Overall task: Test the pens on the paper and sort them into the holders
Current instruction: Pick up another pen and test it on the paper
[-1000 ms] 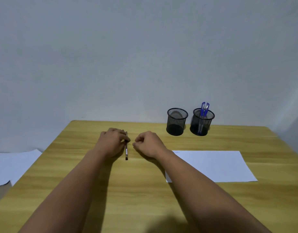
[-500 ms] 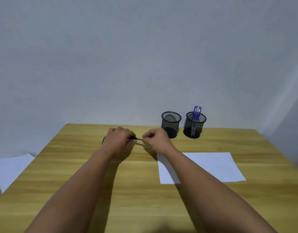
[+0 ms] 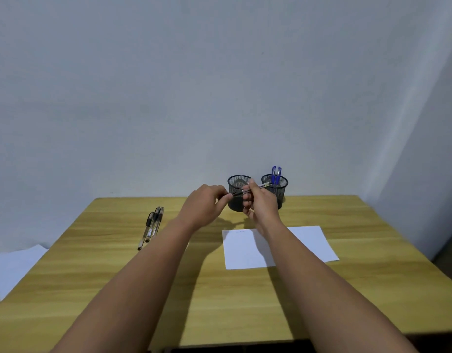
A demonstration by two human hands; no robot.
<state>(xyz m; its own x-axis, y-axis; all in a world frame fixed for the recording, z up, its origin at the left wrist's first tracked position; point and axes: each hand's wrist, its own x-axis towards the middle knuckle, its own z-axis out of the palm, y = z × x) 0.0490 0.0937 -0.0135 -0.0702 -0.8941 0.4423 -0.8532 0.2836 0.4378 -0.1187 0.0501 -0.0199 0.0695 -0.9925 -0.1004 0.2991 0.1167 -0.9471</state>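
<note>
1. While three spare pens [image 3: 151,225] lie side by side on the wooden table [image 3: 97,271] at far left, their barrel labels too small to read, both forearms reach forward above it.
2. Raised over the table, the left hand [image 3: 203,208] pinches the dark end of a pen [image 3: 248,191] with curled fingertips.
3. Just right of it, the right hand [image 3: 259,203] grips the same pen's middle, holding it nearly level before two black mesh holders [image 3: 237,183].
4. Blue pens [image 3: 276,173] stand in the right holder [image 3: 279,189].
5. White paper [image 3: 309,243] lies below, its faint mark illegible.
</note>
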